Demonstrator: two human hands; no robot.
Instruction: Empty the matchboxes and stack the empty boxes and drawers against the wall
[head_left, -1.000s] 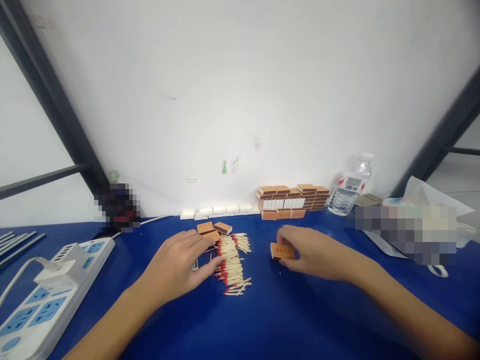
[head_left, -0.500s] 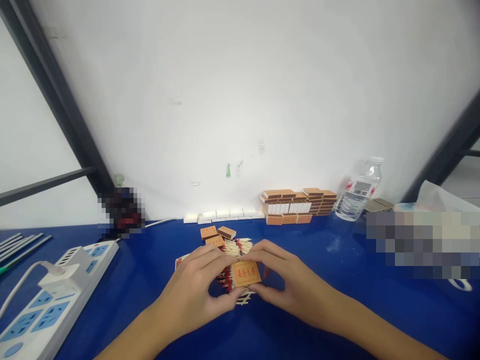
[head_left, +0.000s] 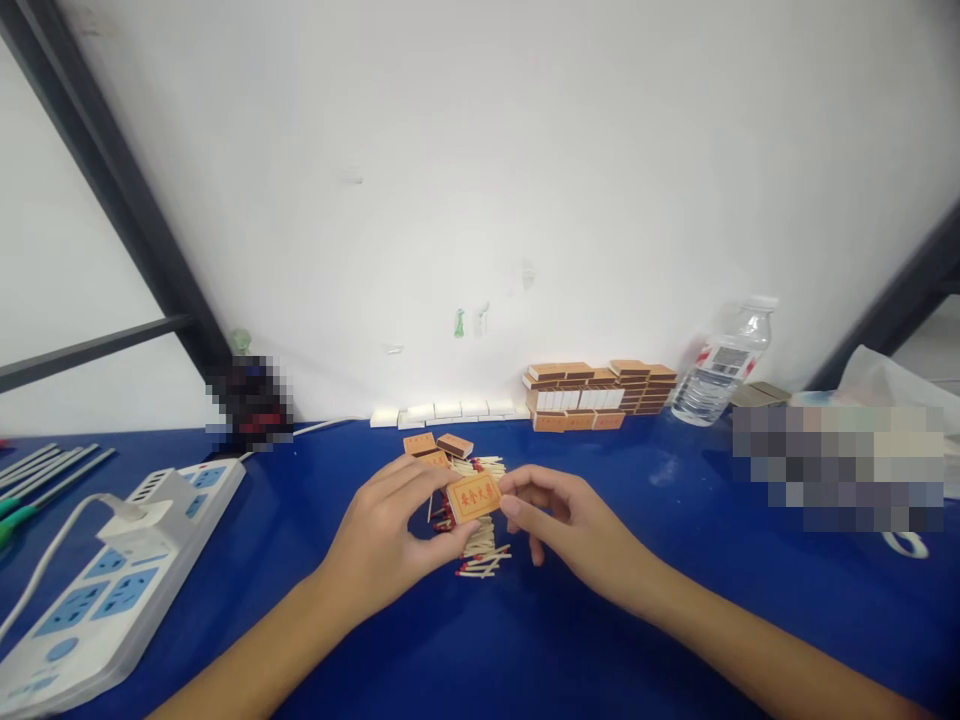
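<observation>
An orange matchbox (head_left: 475, 498) with red characters is held tilted above the table, its left end higher in my view hidden partly by fingers. My left hand (head_left: 382, 520) grips it between the thumb below and the fingers above. At the box's right end, the thumb and forefinger of my right hand (head_left: 577, 512) pinch together against the edge. Loose red-tipped matches (head_left: 484, 552) lie in a pile beneath the box. Just behind my left hand are several more matchboxes (head_left: 455, 446), some covered by the fingers.
Stacked matchboxes (head_left: 646, 388) stand along the wall, beside a row of white box trays (head_left: 450, 411). A tilted water bottle (head_left: 724, 365) leans there too. At left lie a power strip (head_left: 135, 590) and screwdrivers (head_left: 60, 480). A blurred-out pile (head_left: 840, 460) occupies the right.
The matchbox has tilted, its right end rising, and shifted slightly left. My right fingers have moved from its top and bottom edges to its right end. The view has tipped slightly downward.
</observation>
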